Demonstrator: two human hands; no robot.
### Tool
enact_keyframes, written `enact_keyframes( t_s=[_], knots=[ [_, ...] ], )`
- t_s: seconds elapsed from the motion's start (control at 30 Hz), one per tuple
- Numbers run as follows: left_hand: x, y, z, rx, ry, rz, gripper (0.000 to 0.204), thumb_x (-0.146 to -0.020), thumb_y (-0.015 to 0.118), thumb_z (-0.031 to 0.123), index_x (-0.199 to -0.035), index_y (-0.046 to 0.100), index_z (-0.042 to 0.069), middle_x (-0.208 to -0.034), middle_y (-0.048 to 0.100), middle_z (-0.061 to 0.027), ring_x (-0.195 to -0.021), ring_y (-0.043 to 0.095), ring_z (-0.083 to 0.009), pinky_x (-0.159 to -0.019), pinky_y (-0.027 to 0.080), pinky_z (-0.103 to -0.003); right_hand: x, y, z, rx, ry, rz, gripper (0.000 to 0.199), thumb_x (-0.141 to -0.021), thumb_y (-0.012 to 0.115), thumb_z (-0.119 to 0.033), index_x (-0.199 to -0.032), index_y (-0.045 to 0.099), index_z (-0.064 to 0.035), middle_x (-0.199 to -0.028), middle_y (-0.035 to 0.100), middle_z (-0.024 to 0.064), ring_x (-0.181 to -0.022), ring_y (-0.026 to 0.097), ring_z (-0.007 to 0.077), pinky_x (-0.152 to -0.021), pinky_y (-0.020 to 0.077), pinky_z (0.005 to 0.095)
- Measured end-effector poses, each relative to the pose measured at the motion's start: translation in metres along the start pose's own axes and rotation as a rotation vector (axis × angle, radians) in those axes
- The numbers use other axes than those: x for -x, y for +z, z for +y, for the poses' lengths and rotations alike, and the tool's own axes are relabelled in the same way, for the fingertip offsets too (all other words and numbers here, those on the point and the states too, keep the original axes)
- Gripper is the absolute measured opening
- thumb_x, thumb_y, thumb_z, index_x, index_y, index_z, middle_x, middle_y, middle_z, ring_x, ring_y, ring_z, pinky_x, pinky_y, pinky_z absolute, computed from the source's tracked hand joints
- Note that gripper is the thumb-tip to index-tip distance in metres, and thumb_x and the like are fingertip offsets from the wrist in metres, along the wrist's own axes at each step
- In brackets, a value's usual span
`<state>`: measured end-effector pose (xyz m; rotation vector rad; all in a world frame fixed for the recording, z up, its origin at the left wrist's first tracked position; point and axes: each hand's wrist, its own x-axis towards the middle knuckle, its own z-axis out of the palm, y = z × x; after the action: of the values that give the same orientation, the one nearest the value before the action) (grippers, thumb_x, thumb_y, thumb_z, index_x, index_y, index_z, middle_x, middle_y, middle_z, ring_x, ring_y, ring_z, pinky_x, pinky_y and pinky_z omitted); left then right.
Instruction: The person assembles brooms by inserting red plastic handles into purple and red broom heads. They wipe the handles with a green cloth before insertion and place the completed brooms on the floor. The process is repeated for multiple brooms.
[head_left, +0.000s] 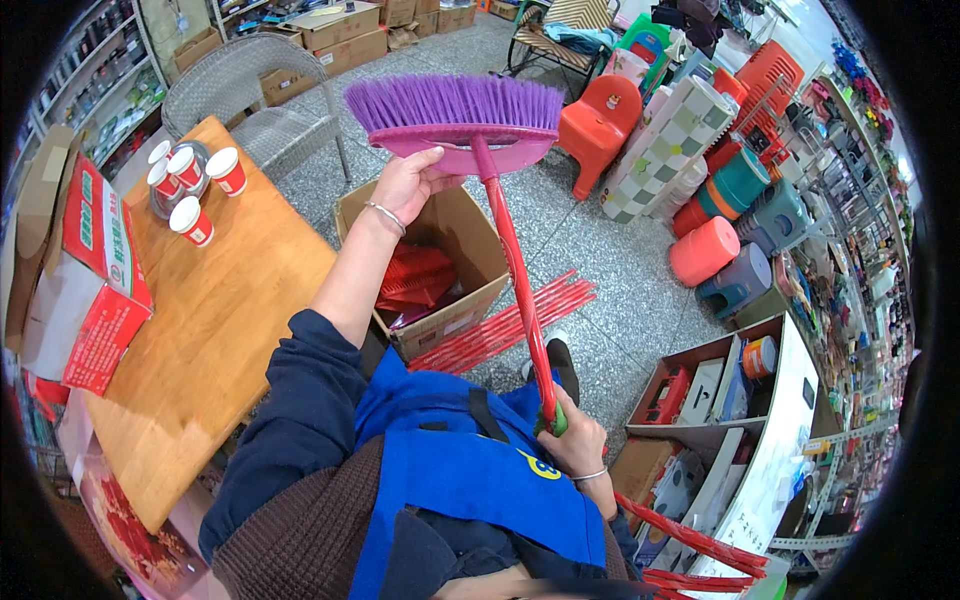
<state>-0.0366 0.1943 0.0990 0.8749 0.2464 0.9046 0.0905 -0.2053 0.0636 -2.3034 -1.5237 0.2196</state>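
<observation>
A broom with purple bristles and a pink head [465,130] is held up in front of me, bristles pointing away. My left hand [405,186] grips the near edge of the head, with the thumb on top. A red, spiral-patterned handle [518,270] runs from the head's socket back toward my waist. Around its near, green end my right hand [575,438] is closed. Below the broom stands an open cardboard box [472,240] with red plastic pieces [415,276] inside. Several red-wrapped handles [505,325] lie on the floor beside it.
At left is a wooden table [225,300] with red-and-white paper cups [190,222] and a red-and-white carton [95,285]. A grey wicker chair [265,120] stands beyond. Red plastic chairs [598,130] and stools [703,252] are at right. More red handles [695,545] and a white-topped shelf unit [790,400] are nearby.
</observation>
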Motion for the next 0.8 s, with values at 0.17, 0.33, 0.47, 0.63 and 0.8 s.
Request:
enact_keyframes(
  t_s=[0.17, 0.33, 0.47, 0.63, 0.8],
  knots=[
    [0.004, 0.005, -0.003, -0.021, -0.001, -0.003, 0.023, -0.09, 0.053, 0.012, -0.108, 0.059, -0.002, -0.104, 0.065, -0.0143, -0.094, 0.064, -0.0252, -0.085, 0.052, -0.041, -0.001, -0.001, 0.0, -0.02, 0.049, -0.042, 0.073, -0.059, 0.069, -0.019, -0.129, 0.05, -0.0267, -0.071, 0.063, 0.0142, -0.066, 0.063, 0.0323, -0.061, 0.0505, 0.0414],
    [0.008, 0.02, -0.012, -0.07, 0.019, -0.016, 0.021, -0.09, 0.053, 0.011, -0.107, 0.058, 0.0, -0.102, 0.065, -0.0127, -0.091, 0.064, -0.0239, -0.08, 0.054, -0.04, -0.011, -0.008, 0.0, -0.034, 0.055, -0.032, 0.071, -0.06, 0.068, -0.02, -0.128, 0.05, -0.0263, -0.073, 0.064, 0.0154, -0.068, 0.064, 0.0341, -0.063, 0.051, 0.0425],
    [0.011, 0.028, -0.019, -0.058, 0.035, -0.047, 0.023, -0.091, 0.052, 0.01, -0.112, 0.054, 0.001, -0.105, 0.064, -0.0124, -0.092, 0.064, -0.0239, -0.08, 0.055, -0.039, -0.017, -0.016, 0.004, -0.111, 0.071, -0.065, 0.068, -0.06, 0.069, -0.018, -0.126, 0.053, -0.0225, -0.079, 0.065, 0.0147, -0.072, 0.064, 0.0328, -0.065, 0.052, 0.041],
    [0.01, 0.024, -0.02, 0.051, 0.038, -0.117, 0.025, -0.091, 0.052, 0.01, -0.115, 0.053, 0.002, -0.108, 0.064, -0.0117, -0.099, 0.062, -0.024, -0.083, 0.053, -0.04, -0.019, -0.026, 0.02, -0.798, 0.203, -0.387, 0.07, -0.056, 0.075, -0.017, -0.123, 0.056, -0.012, -0.086, 0.065, 0.0071, -0.079, 0.063, 0.0195, -0.074, 0.0499, 0.0322],
    [0.005, 0.021, -0.035, 0.375, -0.039, -0.158, 0.027, -0.093, 0.051, 0.016, -0.115, 0.054, 0.002, -0.109, 0.063, -0.0129, -0.1, 0.062, -0.0243, -0.087, 0.051, -0.04, -0.033, -0.029, 0.028, -1.397, 0.238, -0.799, 0.069, -0.05, 0.076, -0.001, -0.117, 0.058, -0.0006, -0.085, 0.061, 0.0015, -0.078, 0.059, 0.0119, -0.077, 0.0477, 0.0266]
  ],
)
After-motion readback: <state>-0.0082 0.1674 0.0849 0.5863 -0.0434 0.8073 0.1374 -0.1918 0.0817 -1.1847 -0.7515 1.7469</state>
